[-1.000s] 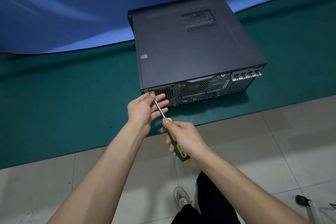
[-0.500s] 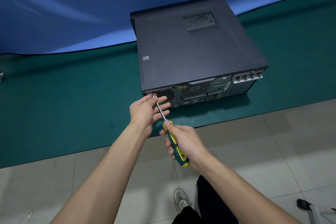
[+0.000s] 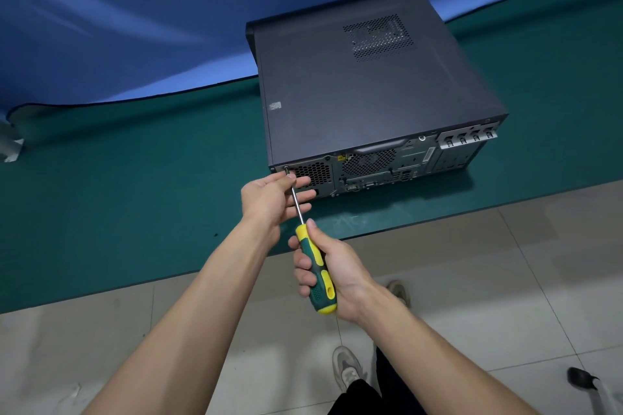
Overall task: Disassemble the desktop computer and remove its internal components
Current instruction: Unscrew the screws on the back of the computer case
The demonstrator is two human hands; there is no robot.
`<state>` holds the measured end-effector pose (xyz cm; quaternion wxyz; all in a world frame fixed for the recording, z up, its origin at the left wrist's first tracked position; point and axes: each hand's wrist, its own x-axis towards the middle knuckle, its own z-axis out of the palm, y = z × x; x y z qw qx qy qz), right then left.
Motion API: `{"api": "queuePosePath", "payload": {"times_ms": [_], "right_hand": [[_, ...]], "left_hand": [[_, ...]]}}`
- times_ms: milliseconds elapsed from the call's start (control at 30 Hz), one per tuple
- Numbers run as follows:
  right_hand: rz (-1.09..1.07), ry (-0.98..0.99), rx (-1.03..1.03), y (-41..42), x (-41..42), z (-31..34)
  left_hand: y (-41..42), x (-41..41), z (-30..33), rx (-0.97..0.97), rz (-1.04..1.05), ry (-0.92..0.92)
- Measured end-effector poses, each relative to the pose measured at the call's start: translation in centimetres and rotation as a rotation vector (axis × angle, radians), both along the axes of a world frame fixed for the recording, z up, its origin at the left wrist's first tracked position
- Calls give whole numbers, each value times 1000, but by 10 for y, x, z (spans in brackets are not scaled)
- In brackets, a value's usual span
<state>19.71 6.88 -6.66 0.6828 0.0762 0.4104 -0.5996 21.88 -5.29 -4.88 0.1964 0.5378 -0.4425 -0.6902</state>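
Note:
A dark grey desktop computer case (image 3: 364, 87) lies flat on the green mat (image 3: 135, 195), its rear panel with fan grille and ports facing me. My right hand (image 3: 332, 274) grips the green and yellow handle of a screwdriver (image 3: 315, 274). Its metal shaft runs up and left to a screw (image 3: 287, 169) at the rear panel's upper left corner. My left hand (image 3: 273, 200) lies beside the shaft, fingers nearly straight and touching it near the tip.
A blue cloth (image 3: 135, 17) hangs behind the mat. The mat's front edge ends above a tiled floor (image 3: 505, 280), where my shoes (image 3: 347, 367) show. A dark chair caster (image 3: 581, 377) sits at the lower right.
My right hand has turned around the handle, showing more of its green and yellow length. The left hand stays by the shaft, and the tip stays on the corner screw.

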Motion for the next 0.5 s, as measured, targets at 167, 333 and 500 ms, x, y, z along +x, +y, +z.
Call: {"api": "queuePosePath", "payload": {"times_ms": [167,333,500], "right_hand": [[111,745,282,-16,21,1],[197,1075,416,-15,31,-1],[142,847,233,-7,21,1]], "left_hand": [[2,0,0,-18,-17,-37],[4,8,1,-117,-145,-211],[4,5,5,-74,-114,-166]]}}
